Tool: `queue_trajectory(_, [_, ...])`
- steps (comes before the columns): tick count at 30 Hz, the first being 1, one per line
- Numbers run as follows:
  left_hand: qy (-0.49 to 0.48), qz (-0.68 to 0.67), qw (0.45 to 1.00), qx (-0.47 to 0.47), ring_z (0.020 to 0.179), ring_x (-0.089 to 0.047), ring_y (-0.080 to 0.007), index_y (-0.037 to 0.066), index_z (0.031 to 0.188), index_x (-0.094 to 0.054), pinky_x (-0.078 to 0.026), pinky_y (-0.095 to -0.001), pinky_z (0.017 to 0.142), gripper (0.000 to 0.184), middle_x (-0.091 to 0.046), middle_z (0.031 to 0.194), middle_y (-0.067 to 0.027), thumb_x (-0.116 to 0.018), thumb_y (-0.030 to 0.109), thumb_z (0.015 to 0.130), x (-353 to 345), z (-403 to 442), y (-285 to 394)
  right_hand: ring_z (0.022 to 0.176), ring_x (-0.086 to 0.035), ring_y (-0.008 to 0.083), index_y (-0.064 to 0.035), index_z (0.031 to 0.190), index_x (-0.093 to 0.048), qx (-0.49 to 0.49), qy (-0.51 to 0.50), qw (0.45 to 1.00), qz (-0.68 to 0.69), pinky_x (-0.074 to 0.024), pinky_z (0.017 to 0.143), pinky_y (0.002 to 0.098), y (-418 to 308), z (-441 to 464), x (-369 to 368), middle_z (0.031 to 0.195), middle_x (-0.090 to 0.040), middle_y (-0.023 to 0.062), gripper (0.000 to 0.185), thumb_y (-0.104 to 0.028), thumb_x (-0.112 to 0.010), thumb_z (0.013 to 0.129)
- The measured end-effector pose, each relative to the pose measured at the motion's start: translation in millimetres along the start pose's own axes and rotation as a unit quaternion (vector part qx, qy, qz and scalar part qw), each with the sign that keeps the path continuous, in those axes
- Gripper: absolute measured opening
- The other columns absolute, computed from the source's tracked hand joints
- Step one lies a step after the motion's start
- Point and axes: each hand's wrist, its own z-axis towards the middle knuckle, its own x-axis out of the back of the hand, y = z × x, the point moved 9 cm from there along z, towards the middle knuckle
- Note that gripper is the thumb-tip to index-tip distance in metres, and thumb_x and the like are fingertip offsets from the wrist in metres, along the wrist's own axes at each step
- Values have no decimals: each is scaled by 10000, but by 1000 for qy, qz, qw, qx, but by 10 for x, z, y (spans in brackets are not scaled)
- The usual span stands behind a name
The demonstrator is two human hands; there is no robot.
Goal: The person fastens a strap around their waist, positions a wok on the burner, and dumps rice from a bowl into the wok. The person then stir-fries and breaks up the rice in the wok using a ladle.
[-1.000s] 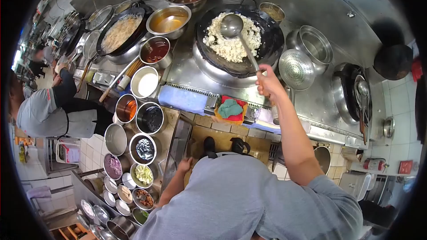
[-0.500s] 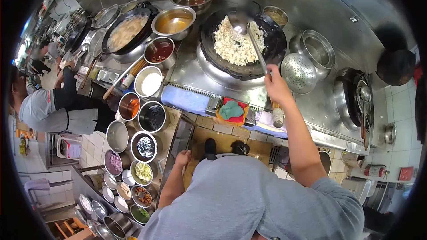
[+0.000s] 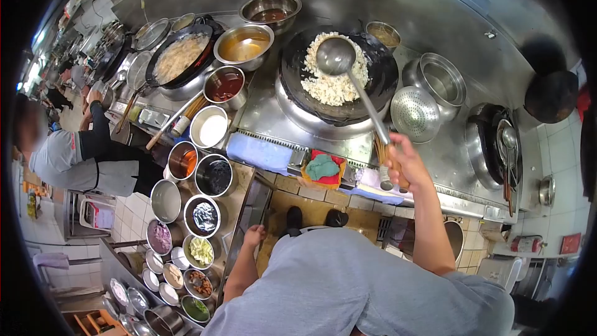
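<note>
Now the metal ladle (image 3: 336, 56) lies over the pale, crumbly food (image 3: 334, 91), nearer the body than a moment ago, when it was at the far edge; this suggests mid-stroke stirring. The right hand (image 3: 409, 167), also drawn nearer, curls around its handle; the food lies beyond, in the dark wok (image 3: 293, 68). The left hand (image 3: 254, 236) is loosely fisted, low, apparently gripping nothing.

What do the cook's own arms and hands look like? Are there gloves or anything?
No gloves: the right hand and left hand are both bare, and I see no watch or band on either wrist. The right sleeve is grey and short, so the right forearm is uncovered. Where the left sleeve ends is hard to tell.
</note>
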Motion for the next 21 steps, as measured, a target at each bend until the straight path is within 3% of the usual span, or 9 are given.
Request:
queue_trajectory(5, [-43, 2, 994, 98, 547, -573, -160, 19, 872, -635, -430, -312, 488, 338, -617, 691, -50, -590, 349, 927, 14, 30, -629, 441, -431, 106, -175, 1321, -391, -30, -21, 998, 57, -333, 345, 261, 397, 972, 228, 695, -515, 70, 359, -168, -506, 981])
queue_trajectory(6, [-59, 34, 995, 67, 523, -560, -163, 21, 847, -631, -422, -312, 475, 337, -608, 667, -55, -576, 343, 935, 1, 183, -720, 448, -434, 107, -175, 1321, -393, 132, 69, 961, -233, -337, 349, 259, 48, 1104, 248, 697, -516, 67, 364, -173, -513, 978])
queue_trajectory(7, [-73, 64, 994, 38, 500, -546, -166, 24, 823, -627, -414, -312, 462, 341, -600, 642, -60, -562, 336, 944, -31, 239, -771, 454, -437, 108, -176, 1321, -394, 276, 148, 809, -497, -340, 352, 257, -231, 1040, 87, 698, -518, 63, 369, -178, -521, 975])
queue_trajectory(8, [-93, 95, 991, 22, 544, -555, -157, 19, 895, -641, -430, -303, 493, 310, -613, 692, -61, -564, 313, 953, -49, 151, -545, 454, -437, 108, -176, 1321, -394, 274, 147, 810, -498, -340, 352, 257, -270, 908, 11, 698, -518, 63, 369, -178, -521, 975])
queue_trajectory(10, [-58, 37, 998, 13, 589, -568, -154, 12, 951, -643, -444, -301, 518, 302, -626, 744, -68, -571, 306, 953, -87, 128, -231, 464, -434, 106, -187, 1296, -410, 104, 74, 959, -254, -341, 362, 239, -207, 676, -55, 713, -520, 72, 343, -193, -528, 974])
queue_trajectory(14, [-70, -35, 996, -29, 770, -624, -167, -12, 1109, -625, -504, -296, 644, 380, -659, 931, -99, -608, 327, 938, -241, 289, 107, 486, -408, 94, -203, 1240, -435, -96, -68, 968, 222, -344, 382, 224, 442, 995, 31, 742, -517, 88, 274, -195, -523, 980])
queue_trajectory(17, [-79, -3, 995, -59, 780, -645, -178, -19, 1076, -640, -520, -300, 699, 413, -680, 931, -109, -617, 365, 927, -312, 313, 293, 512, -464, 106, -196, 1309, -414, 67, 93, 965, -237, -347, 404, 253, -40, 894, -20, 719, -515, 51, 352, -212, -522, 975])
queue_trajectory(20, [-119, 81, 989, -32, 724, -647, -173, -23, 1005, -665, -519, -303, 696, 418, -691, 857, -91, -607, 383, 925, -296, 239, 363, 504, -483, 107, -185, 1351, -395, 216, 124, 883, -397, -336, 393, 274, -331, 412, 223, 701, -514, 33, 394, -212, -511, 975])
queue_trajectory(21, [-105, 90, 990, -21, 704, -646, -168, -13, 961, -672, -518, -305, 688, 404, -685, 808, -81, -610, 384, 919, -253, 242, 344, 493, -480, 105, -181, 1356, -393, 130, 108, 938, -303, -341, 387, 275, -293, 85, 281, 696, -516, 33, 396, -207, -502, 976])
